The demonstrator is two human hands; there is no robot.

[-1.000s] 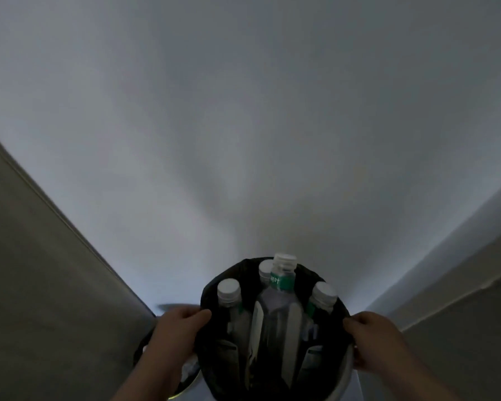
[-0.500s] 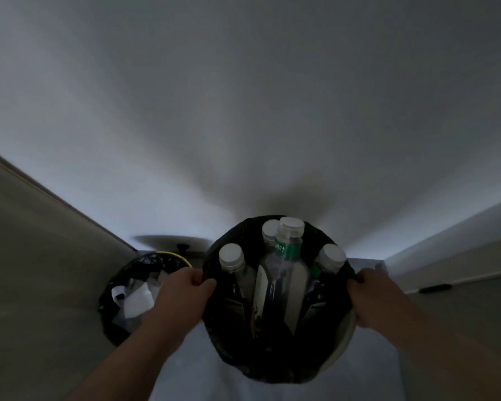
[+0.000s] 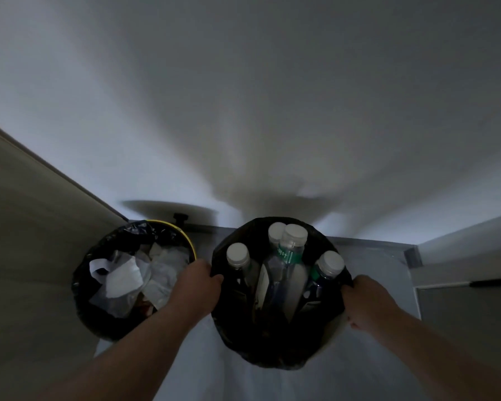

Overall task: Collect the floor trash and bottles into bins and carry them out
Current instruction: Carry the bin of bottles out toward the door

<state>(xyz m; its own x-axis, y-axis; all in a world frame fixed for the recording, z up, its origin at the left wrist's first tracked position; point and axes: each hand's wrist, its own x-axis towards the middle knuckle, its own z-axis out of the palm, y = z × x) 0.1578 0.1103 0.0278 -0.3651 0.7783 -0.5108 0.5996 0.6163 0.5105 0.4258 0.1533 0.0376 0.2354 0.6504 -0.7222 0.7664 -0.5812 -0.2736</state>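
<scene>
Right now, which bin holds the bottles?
The bin gripped by the left hand and right hand; the yellow-rimmed bin beside it holds white bags.

Black-lined bin (image 3: 275, 354) holds upright white-capped bottles (image 3: 287, 273).

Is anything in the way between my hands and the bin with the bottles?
Nothing visible. The left hand and right hand both grip the rim of the bottle bin; the trash bin stands to its left.

The bottle bin (image 3: 272, 354) has moved from the bottom edge of the view up toward its middle, and its whole rim now shows. The trash bin (image 3: 190, 242), almost hidden behind the left hand (image 3: 197, 285) a second ago, now shows in full just left of it.
</scene>
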